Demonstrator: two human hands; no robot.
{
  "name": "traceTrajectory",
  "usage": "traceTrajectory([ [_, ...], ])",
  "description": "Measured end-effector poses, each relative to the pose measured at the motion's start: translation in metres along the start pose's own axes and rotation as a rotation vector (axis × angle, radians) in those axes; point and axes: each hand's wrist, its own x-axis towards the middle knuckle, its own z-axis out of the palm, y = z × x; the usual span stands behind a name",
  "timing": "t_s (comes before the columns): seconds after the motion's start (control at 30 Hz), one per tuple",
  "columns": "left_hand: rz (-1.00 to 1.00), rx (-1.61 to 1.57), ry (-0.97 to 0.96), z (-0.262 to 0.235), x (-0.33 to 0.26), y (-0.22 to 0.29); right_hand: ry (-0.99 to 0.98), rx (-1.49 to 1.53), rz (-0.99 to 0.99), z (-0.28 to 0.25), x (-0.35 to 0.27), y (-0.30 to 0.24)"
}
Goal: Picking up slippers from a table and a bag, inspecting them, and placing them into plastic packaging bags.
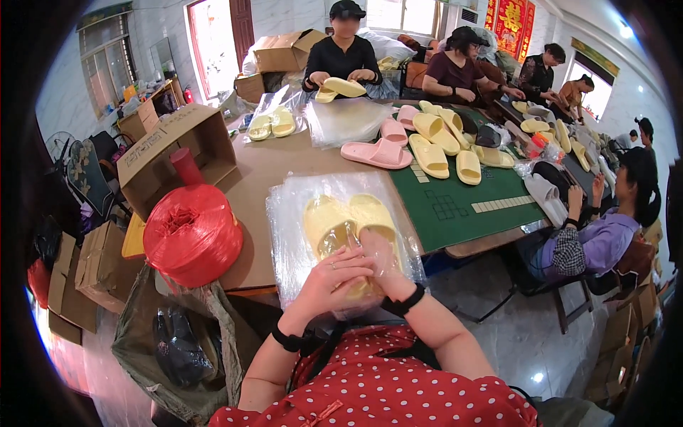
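Observation:
A pair of pale yellow slide slippers (328, 217) lies side by side inside a clear plastic bag (402, 224), toes pointing away from me. Beneath it is a stack of clear plastic bags (283, 213) at the table's near edge. My left hand (334, 276) reaches across the near end, its fingers closed on the bag's plastic. Clear film covers part of my right hand (381, 262), which is in the bag at the right slipper. Its fingers appear closed on the slippers, though glare partly hides them.
Left stand a red twine roll (192, 235) and an open cardboard box (171, 153). Pink slippers (377, 151) and several yellow slippers (430, 156) lie on the green mat (455, 210). Opposite, a person (343, 60) holds slippers; another person (597, 228) sits right. A sack (142, 341) stands lower left.

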Motion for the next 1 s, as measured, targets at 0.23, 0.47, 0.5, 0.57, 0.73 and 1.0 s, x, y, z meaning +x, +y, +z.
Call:
traceTrajectory([
  [0.23, -0.071, -0.100, -0.013, -0.025, -0.014, -0.016, 0.079, -0.151, -0.018, 0.023, 0.059, -0.026],
  [0.47, -0.312, 0.378, 0.166, -0.031, -0.054, -0.031, 0.055, 0.026, -0.089, 0.016, 0.015, -0.026],
  [0.5, -0.409, 0.460, 0.183, -0.028, -0.059, -0.027, 0.047, 0.018, -0.090, 0.007, 0.001, -0.024],
  [0.57, -0.481, 0.443, 0.185, -0.023, -0.074, -0.032, 0.125, -0.077, -0.152, -0.007, -0.019, -0.024],
  [0.73, -0.529, 0.365, 0.228, -0.015, -0.086, -0.042, 0.117, -0.051, -0.087, -0.012, -0.034, -0.011],
  [1.0, -0.473, 0.332, 0.214, -0.015, -0.096, -0.054, 0.114, 0.114, 0.016, -0.007, -0.023, -0.011],
])
